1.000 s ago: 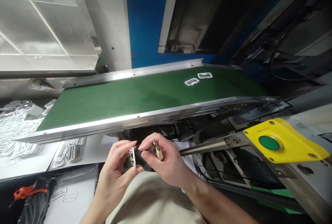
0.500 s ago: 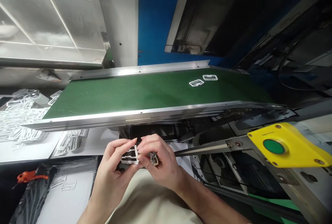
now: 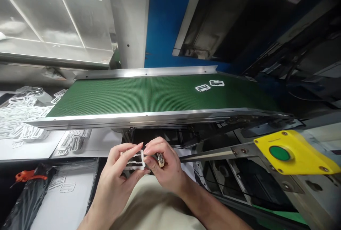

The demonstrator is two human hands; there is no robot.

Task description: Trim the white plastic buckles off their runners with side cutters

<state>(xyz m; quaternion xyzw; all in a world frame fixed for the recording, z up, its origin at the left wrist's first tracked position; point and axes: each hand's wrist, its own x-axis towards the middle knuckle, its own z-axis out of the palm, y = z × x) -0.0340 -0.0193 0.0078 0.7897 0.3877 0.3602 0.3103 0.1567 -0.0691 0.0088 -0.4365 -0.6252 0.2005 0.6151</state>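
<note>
Holding white plastic buckle (image 3: 135,161) in narrow grip of left hand (image 3: 115,167); right hand (image 3: 167,164) closed on small metal-tipped tool (image 3: 160,159) just beside it; green conveyor belt (image 3: 149,95) beyond.

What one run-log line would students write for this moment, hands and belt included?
left hand: white buckle frame | right hand: small metal-and-tan part | green conveyor belt: two white frames

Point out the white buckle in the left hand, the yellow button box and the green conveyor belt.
White buckle (image 3: 143,159): head view, right side bar.
Yellow button box (image 3: 301,151): head view, top face.
Green conveyor belt (image 3: 149,96): head view, bare belt surface.
</note>
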